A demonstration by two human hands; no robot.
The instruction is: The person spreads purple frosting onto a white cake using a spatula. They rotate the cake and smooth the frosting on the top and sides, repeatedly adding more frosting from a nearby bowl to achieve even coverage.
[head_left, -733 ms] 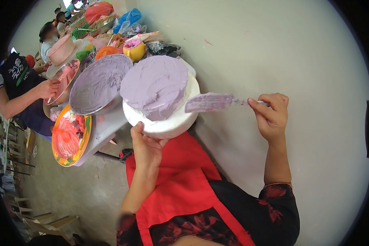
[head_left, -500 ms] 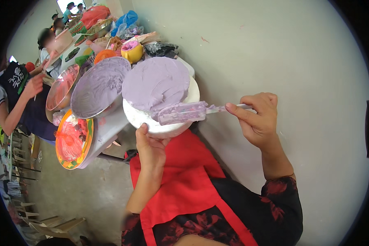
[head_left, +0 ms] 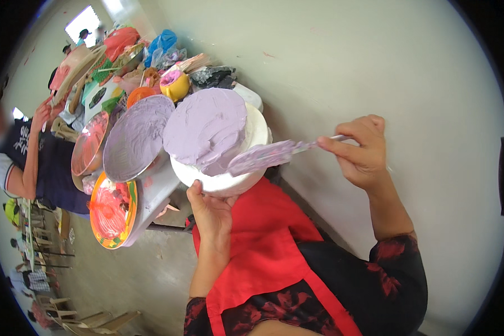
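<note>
A round white cake [head_left: 238, 173] stands on a turntable at the table's near end, its top covered in lilac frosting [head_left: 207, 129]. My right hand [head_left: 361, 151] grips the handle of a spatula [head_left: 263, 158], whose frosting-smeared blade lies against the cake's near upper edge. My left hand [head_left: 210, 210] reaches up from below and touches the cake's lower rim, fingers curled against it.
A metal bowl of lilac frosting [head_left: 137, 137] sits left of the cake, beside an orange plate with red frosting [head_left: 111, 213] and a clear-lidded dish [head_left: 88, 144]. Cups, bags and tubs crowd the far table. Another person [head_left: 31, 157] works at the left. A pale wall [head_left: 375, 67] runs along the right.
My right hand has brought the spatula from off to the cake's right onto its near top edge. The view has tilted slightly; my left hand stays under the cake.
</note>
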